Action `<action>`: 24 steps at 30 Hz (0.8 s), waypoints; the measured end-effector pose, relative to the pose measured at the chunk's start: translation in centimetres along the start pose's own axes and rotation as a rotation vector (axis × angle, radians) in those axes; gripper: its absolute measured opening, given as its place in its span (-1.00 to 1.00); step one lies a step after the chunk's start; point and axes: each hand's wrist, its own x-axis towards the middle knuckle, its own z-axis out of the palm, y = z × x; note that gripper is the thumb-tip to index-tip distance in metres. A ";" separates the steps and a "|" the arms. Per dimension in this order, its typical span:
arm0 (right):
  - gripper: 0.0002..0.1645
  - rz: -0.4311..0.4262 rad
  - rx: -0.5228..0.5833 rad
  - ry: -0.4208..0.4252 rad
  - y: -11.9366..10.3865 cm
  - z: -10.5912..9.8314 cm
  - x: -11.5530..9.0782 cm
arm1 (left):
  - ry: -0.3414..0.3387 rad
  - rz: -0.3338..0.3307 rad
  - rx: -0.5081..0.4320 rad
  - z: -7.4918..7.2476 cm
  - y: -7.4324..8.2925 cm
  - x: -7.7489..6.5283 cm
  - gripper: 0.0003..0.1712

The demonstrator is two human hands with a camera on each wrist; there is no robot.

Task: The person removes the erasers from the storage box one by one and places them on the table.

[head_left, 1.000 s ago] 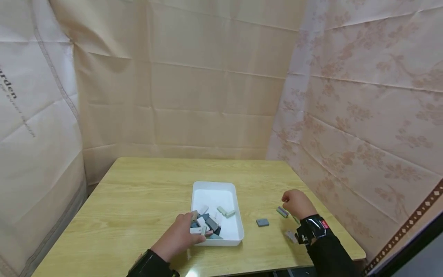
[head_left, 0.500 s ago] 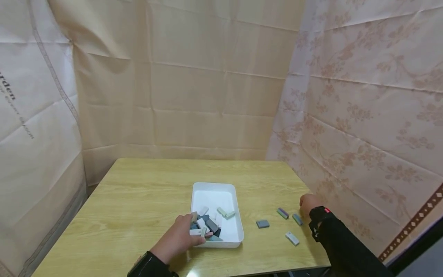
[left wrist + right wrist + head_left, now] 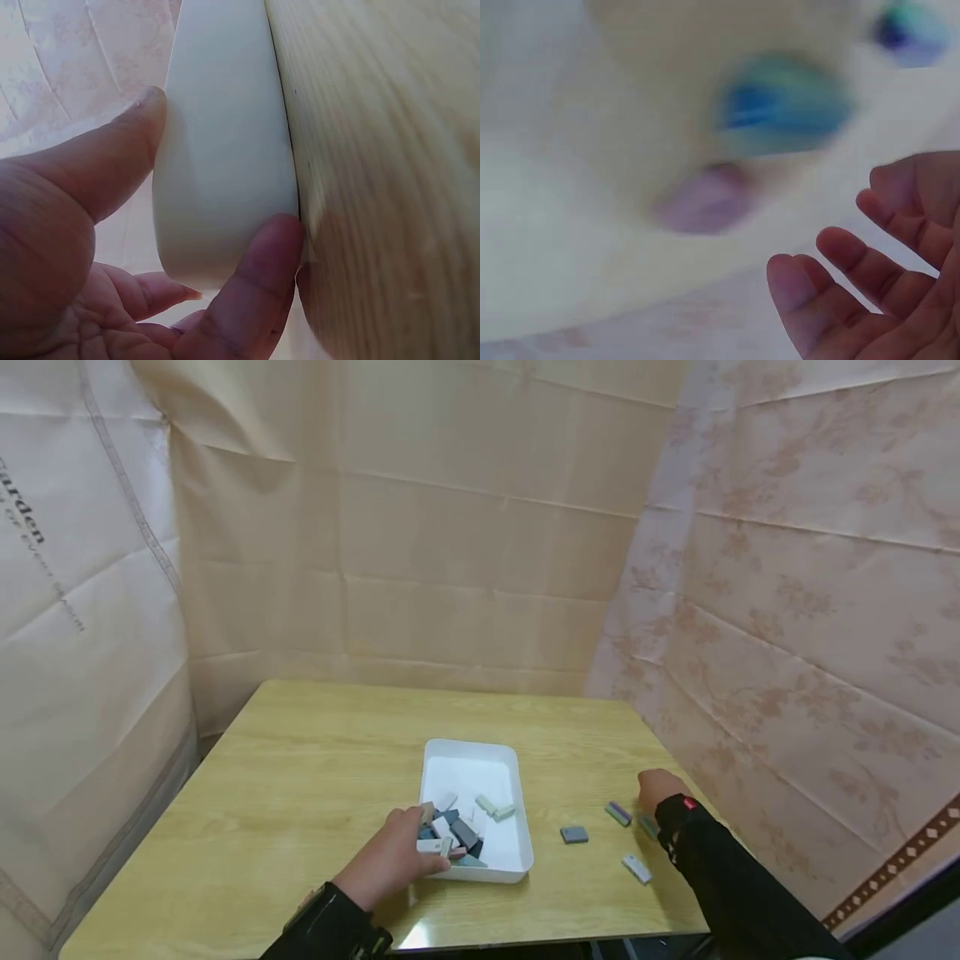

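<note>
Left grip [image 3: 392, 855] clasps white tray [image 3: 467, 765]; right grip [image 3: 900, 300], loose, hovers beside blurred blocks [image 3: 787, 105].

Beige cloth [image 3: 450, 527] hangs behind the table [image 3: 337, 752]; floral cloth [image 3: 810, 635] right; lettered cloth [image 3: 97, 693] left.

A yellowish table [image 3: 330, 752] bears a white tray [image 3: 471, 764]. Right of it lie a grey block [image 3: 574, 835], a whitish block [image 3: 637, 869], a striped block [image 3: 618, 814] and a partly hidden block [image 3: 647, 826].
</note>
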 end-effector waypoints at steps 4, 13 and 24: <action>-0.71 -0.065 0.032 0.052 -4.4 -2.4 0.7 | -0.008 -0.001 0.001 -0.1 0.2 0.1 0.19; -0.59 -0.466 0.098 0.130 -18.0 -6.4 1.3 | -0.001 -0.004 -0.016 -0.3 -0.2 0.0 0.18; -0.40 -0.534 0.063 -0.232 -26.6 -4.0 1.7 | -0.016 0.039 -0.057 -0.5 -0.4 -0.4 0.15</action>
